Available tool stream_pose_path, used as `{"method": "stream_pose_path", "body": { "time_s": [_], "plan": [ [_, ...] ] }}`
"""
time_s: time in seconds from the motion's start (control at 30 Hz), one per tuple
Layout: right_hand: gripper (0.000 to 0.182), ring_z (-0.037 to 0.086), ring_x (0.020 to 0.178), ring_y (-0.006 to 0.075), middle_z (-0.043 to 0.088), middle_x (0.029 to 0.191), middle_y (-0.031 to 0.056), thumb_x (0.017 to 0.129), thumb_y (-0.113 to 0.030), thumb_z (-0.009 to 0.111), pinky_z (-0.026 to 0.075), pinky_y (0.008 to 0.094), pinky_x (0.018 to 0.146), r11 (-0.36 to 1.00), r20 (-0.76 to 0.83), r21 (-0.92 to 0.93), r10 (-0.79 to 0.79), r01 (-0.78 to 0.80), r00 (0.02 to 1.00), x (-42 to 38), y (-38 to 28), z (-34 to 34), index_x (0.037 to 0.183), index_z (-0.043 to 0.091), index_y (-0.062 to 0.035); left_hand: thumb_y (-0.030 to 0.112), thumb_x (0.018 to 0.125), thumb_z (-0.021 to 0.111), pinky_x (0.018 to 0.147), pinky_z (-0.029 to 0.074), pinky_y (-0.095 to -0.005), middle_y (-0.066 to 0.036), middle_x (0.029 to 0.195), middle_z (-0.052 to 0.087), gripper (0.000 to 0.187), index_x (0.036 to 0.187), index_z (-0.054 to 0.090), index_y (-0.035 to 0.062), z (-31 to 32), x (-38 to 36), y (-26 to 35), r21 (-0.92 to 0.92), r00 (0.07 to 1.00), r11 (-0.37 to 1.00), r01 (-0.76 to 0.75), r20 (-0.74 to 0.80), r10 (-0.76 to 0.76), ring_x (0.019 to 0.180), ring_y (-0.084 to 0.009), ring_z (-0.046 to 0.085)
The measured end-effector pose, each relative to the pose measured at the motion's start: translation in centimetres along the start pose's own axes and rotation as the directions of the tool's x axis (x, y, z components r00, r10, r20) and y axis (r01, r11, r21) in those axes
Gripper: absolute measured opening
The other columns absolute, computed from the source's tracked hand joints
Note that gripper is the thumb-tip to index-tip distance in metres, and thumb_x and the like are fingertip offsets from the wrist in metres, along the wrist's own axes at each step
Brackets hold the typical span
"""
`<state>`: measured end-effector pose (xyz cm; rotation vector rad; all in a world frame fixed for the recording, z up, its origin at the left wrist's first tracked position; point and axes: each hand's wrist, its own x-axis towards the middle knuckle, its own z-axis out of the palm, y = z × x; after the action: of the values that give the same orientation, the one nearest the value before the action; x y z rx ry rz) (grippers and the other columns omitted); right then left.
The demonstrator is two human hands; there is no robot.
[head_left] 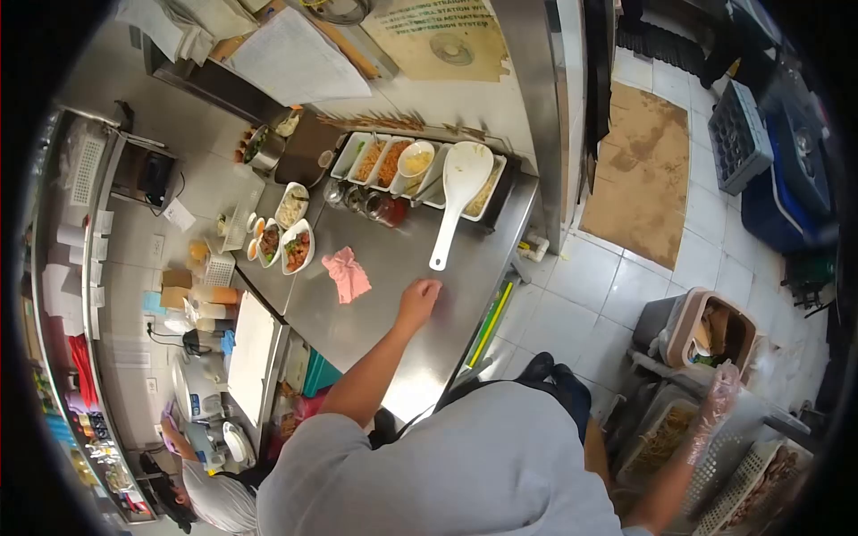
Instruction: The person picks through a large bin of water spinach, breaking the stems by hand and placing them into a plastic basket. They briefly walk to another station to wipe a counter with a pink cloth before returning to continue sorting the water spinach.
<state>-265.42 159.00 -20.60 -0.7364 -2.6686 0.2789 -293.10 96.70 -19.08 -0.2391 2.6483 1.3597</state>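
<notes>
On the steel table (393, 268), near its front edge, the person's left hand (418, 299) rests with fingers bent down onto the bare metal; it grips nothing. Just to that hand's left lies a crumpled pink cloth (347, 273), close by but not touching. Above the hand a large white rice paddle (458, 192) lies with its handle pointing down toward the table edge and its broad head over a tray of pale food at the back.

Along that back edge runs a row of white rectangular trays (384, 161) holding shredded orange and yellow fillings, with a small white bowl (416, 159) set among them. Small dark jars (375, 205) stand in front of the trays. Further left, three oval white dishes (297, 246) carry mixed red and green toppings.

Far off at the lower right, the right hand (719, 402) wears a thin clear plastic glove and reaches down over a white slotted basket (715, 460) holding pale strands; whether the fingers close on anything cannot be told. Next to it another basket (760, 482) holds brownish pieces. Above them stands a tan bin (710, 330) with scraps inside, on the tiled floor (626, 286).

At the lower left another person (206, 491) in a grey top works at a cluttered side counter, beside a white cutting board (250, 353).
</notes>
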Motion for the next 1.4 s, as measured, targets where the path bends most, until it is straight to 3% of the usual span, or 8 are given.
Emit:
{"method": "stream_pose_path", "body": {
  "time_s": [0.13, 0.4, 0.57, 0.9, 1.13, 1.23, 1.3, 1.4],
  "plan": [
    [0.021, 0.052, 0.110, 0.0344, 0.060, 0.109, 0.0180, 0.086, -0.016, 0.053, 0.040, 0.0430, 0.095, 0.994, 0.030, 0.080, 0.068, -0.070, 0.997, 0.6, -0.8, -0.5, 0.097, 0.062, -0.0008, 0.021, 0.086, 0.052, 0.071, 0.047, -0.0397, -0.015, 0.088, 0.061, 0.019, 0.089, 0.063, 0.0055, 2.2, -5.2, 2.7, 0.322, 0.888, 0.874, -0.365, 0.402, 0.223, 0.081, -0.0343, 0.058],
    [0.031, 0.058, 0.059, 0.0300, 0.061, 0.061, 0.0100, 0.084, -0.027, 0.053, 0.044, 0.0415, 0.057, 0.922, -0.183, -0.387, -0.049, -0.026, 0.982, 3.2, -1.0, -0.4, 0.060, 0.063, -0.0089, 0.023, 0.085, 0.059, 0.076, 0.047, -0.0378, -0.013, 0.094, 0.061, 0.022, 0.096, 0.063, 0.0039, 19.3, -6.1, 13.5, 0.067, 0.436, 0.832, -0.550, 0.873, 0.218, 0.088, -0.0320, 0.059],
    [0.010, 0.055, 0.058, 0.0242, 0.054, 0.058, 0.0053, 0.066, -0.017, 0.058, 0.043, 0.0393, 0.055, 0.858, 0.004, -0.408, 0.344, -0.313, 0.939, 3.8, -1.6, -0.3, 0.057, 0.056, -0.0144, 0.024, 0.085, 0.060, 0.081, 0.046, -0.0377, -0.016, 0.098, 0.062, 0.026, 0.100, 0.063, 0.0032, 30.9, -0.3, 18.8, -0.220, 0.037, 0.633, -0.742, 0.930, 0.366, 0.093, -0.0325, 0.058],
    [0.011, 0.052, 0.058, 0.0239, 0.054, 0.061, 0.0048, 0.069, -0.019, 0.060, 0.041, 0.0393, 0.058, 0.848, -0.163, -0.294, 0.410, -0.441, 0.897, 5.7, -4.7, -3.6, 0.060, 0.055, -0.0149, 0.027, 0.084, 0.059, 0.079, 0.048, -0.0379, -0.019, 0.097, 0.064, 0.031, 0.098, 0.064, 0.0000, 45.5, 14.7, 30.3, -0.137, -0.016, 0.559, -0.818, 0.976, 0.216, 0.090, -0.0324, 0.062],
    [0.026, 0.062, 0.075, 0.0288, 0.064, 0.071, 0.0090, 0.082, -0.032, 0.052, 0.048, 0.0417, 0.071, 0.655, 0.276, -0.466, 0.747, -0.595, 0.605, 10.3, -3.4, 1.6, 0.072, 0.066, -0.0124, 0.040, 0.085, 0.048, 0.081, 0.046, -0.0421, -0.020, 0.089, 0.064, 0.041, 0.100, 0.064, 0.0060, 52.9, 23.4, 29.6, 0.119, 0.210, 0.608, -0.785, 0.974, 0.080, 0.090, -0.0365, 0.061],
    [0.032, 0.062, 0.087, 0.0331, 0.067, 0.087, 0.0122, 0.083, -0.037, 0.052, 0.047, 0.0427, 0.079, 0.804, 0.411, 0.173, 0.466, -0.569, 0.784, 15.0, -0.9, 4.7, 0.084, 0.068, -0.0096, 0.043, 0.084, 0.046, 0.083, 0.046, -0.0446, -0.020, 0.094, 0.064, 0.043, 0.098, 0.066, 0.0073, 53.0, 27.8, 25.6, 0.230, 0.235, 0.437, -0.869, 0.971, -0.045, 0.093, -0.0369, 0.060],
    [0.038, 0.061, 0.097, 0.0336, 0.065, 0.101, 0.0154, 0.081, -0.041, 0.052, 0.046, 0.0422, 0.086, 0.521, 0.757, 0.024, 0.548, -0.853, 0.356, 24.2, -0.7, 1.1, 0.096, 0.066, -0.0090, 0.042, 0.083, 0.048, 0.084, 0.046, -0.0444, -0.021, 0.098, 0.063, 0.042, 0.096, 0.067, 0.0078, 52.4, 31.3, 22.5, 0.349, 0.303, 0.374, -0.859, 0.936, -0.177, 0.094, -0.0376, 0.060],
    [0.041, 0.061, 0.098, 0.0312, 0.064, 0.101, 0.0172, 0.081, -0.043, 0.051, 0.046, 0.0404, 0.086, 0.631, 0.752, 0.187, 0.401, -0.753, 0.523, 29.7, 5.5, 5.3, 0.094, 0.066, -0.0073, 0.038, 0.084, 0.048, 0.074, 0.047, -0.0455, -0.020, 0.088, 0.063, 0.037, 0.083, 0.065, 0.0047, 51.3, 34.3, 23.8, 0.162, 0.150, 0.356, -0.920, 0.987, -0.060, 0.084, -0.0379, 0.060]
  ]
}}
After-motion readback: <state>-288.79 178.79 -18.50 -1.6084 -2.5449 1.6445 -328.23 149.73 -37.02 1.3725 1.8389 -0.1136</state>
